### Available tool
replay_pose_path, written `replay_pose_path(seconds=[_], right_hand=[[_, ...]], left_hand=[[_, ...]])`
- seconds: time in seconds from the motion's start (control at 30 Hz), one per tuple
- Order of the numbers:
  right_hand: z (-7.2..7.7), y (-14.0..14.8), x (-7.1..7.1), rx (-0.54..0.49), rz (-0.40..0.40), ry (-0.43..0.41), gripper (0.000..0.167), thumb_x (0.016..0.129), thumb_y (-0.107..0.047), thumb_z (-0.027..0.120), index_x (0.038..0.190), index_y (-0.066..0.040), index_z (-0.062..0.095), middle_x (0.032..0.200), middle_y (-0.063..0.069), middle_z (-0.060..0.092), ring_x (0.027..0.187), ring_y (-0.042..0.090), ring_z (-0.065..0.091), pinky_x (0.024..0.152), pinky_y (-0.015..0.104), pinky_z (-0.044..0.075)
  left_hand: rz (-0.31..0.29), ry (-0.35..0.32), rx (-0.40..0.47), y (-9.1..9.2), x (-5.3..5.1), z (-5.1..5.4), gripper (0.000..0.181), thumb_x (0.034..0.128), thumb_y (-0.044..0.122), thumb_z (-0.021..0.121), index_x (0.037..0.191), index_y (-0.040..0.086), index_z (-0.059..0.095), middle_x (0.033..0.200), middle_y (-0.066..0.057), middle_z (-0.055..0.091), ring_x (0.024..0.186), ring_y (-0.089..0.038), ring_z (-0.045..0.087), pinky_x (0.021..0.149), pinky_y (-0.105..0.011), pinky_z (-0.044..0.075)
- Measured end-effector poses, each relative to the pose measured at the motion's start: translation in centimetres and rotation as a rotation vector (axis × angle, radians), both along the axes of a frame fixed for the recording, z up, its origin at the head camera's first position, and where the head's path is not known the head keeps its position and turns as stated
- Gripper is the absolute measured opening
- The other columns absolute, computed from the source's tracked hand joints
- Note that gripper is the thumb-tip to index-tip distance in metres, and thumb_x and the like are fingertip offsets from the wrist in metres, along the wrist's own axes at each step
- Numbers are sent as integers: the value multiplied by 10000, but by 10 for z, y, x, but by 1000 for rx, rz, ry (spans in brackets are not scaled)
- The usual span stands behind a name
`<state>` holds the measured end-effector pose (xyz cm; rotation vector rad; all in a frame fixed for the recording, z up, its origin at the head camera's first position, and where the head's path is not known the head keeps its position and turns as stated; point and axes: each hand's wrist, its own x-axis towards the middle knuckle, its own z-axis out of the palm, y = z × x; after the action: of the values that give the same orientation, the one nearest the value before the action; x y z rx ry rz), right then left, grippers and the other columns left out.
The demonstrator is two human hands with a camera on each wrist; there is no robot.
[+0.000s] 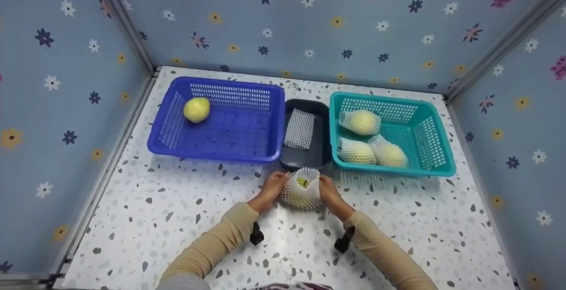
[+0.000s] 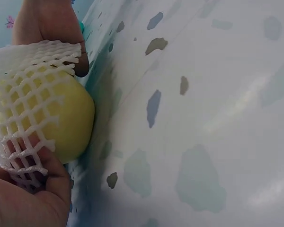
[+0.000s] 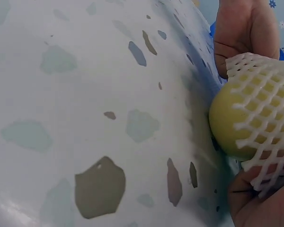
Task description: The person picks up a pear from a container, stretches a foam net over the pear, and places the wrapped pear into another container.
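A round yellow fruit (image 2: 80,118), like an apple or pear, stands on the speckled table. White foam netting (image 1: 294,195) is stretched around it, open at the top, where the dark stem shows. In both wrist views the fruit's lower part is bare below the net's edge. My left hand (image 1: 272,189) pinches the net's left side, its thumb and fingers curled at the edge. From the right, my right hand (image 1: 331,196) pinches the opposite side of the net. Some fingertips are hidden behind or inside the mesh.
A blue basket (image 1: 216,155) at the left holds one bare yellow fruit (image 1: 196,109). Between the baskets, a dark tray (image 1: 323,135) contains flat foam netting (image 1: 300,129). Several netted fruits (image 1: 391,154) lie in the teal basket (image 1: 442,148) at the right. Patterned panels (image 1: 300,24) enclose the table.
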<state>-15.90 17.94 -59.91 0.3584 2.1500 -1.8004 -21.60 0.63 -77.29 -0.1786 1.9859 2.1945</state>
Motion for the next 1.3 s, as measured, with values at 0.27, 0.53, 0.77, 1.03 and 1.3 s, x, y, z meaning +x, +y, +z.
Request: replay_pose_path(seconds=[0.27, 0.53, 0.77, 1.03, 1.3], right_hand=[[-11, -1, -1, 26, 22, 172, 286, 989, -93, 457, 1147, 111, 581, 1026, 140, 644, 908, 165, 579, 801, 309, 479], [-14, 1, -3, 276, 90, 314, 251, 1000, -52, 394, 1121, 62, 582, 1052, 162, 623, 993, 258, 572, 870, 426, 467], [-12, -3, -2, 370, 84, 402, 199, 985, -51, 456, 1061, 55, 606, 994, 163, 634, 955, 289, 587, 834, 463, 472], [-11, -7, 2, 351, 48, 227, 252, 988, -109, 461, 1108, 59, 606, 983, 129, 628, 881, 211, 571, 778, 373, 479], [15, -6, 2, 140, -17, 72, 275, 1041, -188, 368, 1010, 10, 556, 724, 38, 453, 568, 119, 404, 525, 257, 368]], left_hand=[[16, 278, -133, -2, 10, 13, 207, 945, 361, 581, 863, 182, 518, 744, 39, 517, 674, -97, 489, 595, -232, 410], [-26, 259, -414, -4, 51, 156, 114, 946, 32, 521, 864, -16, 459, 704, -60, 447, 657, -172, 422, 597, -320, 380], [-7, 349, -564, -3, 49, 155, 126, 954, 35, 522, 851, 28, 449, 747, -63, 494, 720, -253, 509, 653, -384, 429], [-24, 379, -579, -4, 37, 96, 165, 1010, 168, 452, 898, 47, 441, 761, -119, 537, 716, -302, 551, 635, -409, 446], [-100, 243, -355, 1, 15, 18, 296, 1032, 406, 308, 937, 147, 412, 811, -37, 455, 777, -210, 469, 673, -328, 389]])
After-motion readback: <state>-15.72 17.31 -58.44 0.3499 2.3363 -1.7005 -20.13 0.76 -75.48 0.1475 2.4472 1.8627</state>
